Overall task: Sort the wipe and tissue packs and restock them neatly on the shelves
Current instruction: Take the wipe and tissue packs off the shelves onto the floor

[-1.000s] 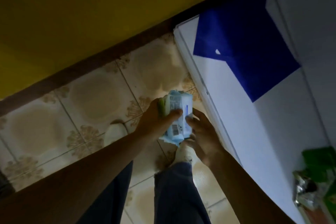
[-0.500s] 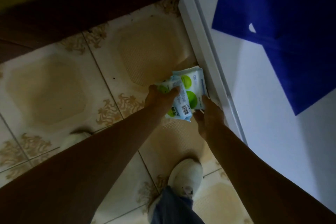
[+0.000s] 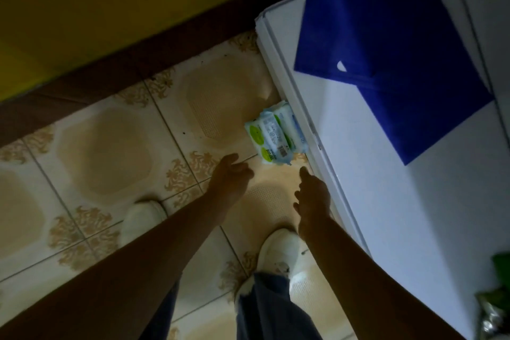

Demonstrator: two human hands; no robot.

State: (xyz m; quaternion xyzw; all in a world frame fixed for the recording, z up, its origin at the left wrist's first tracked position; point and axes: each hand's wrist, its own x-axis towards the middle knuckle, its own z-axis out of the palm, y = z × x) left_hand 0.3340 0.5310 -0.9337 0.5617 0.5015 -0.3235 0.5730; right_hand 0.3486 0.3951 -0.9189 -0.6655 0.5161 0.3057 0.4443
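Two wipe packs (image 3: pixel 276 135) sit side by side on the floor (image 3: pixel 110 152), touching the white cabinet (image 3: pixel 372 174). The left hand (image 3: pixel 230 174) and right hand (image 3: pixel 313 196) hover just near them, fingers loose (nothing held). It is probably best to squeeze both packs together from each side, gently.

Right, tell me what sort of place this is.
Probably a small shop or its stockroom, though the light is dim. The wipe packs sit on a patterned tile floor beside a white unit, and more wrapped goods show at the lower right.
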